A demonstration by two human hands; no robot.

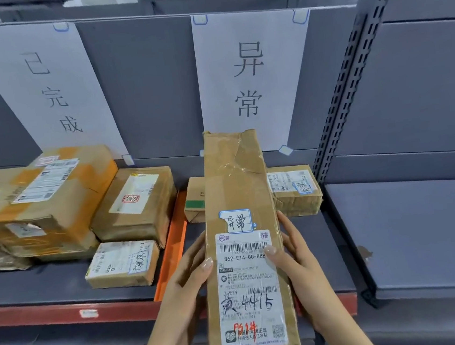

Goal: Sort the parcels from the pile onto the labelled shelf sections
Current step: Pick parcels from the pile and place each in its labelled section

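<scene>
Gripping a long cardboard parcel (235,177) by its two long edges, the left hand (192,271) and right hand (294,258) each curl round a side with a thumb on the shipping label, holding it lengthwise over the front of the shelf (50,283); whether its far end rests on the board cannot be told. A handwritten sticker (237,222) just beyond the thumbs reads 异常, matching the 异常 sign (250,80) straight beyond the hands, so the parcel appears to belong in that section, right of the orange divider (172,248) beside the left hand. Done well, the step means keeping both hands on it, since the far end looks crumpled, pushing it straight ahead label up, and setting it down clear of the divider. Counted: two paper signs, the other the 已完成 sign (46,93) up to the left; two boxes beyond the hands, a green-taped box (194,201) and a labelled box (294,189), showing either side of the held parcel; and at least four parcels left of the left hand, among them an orange-taped box (46,191), a red-stamped box (136,201) and a small box (123,263), the stack partly hidden.
</scene>
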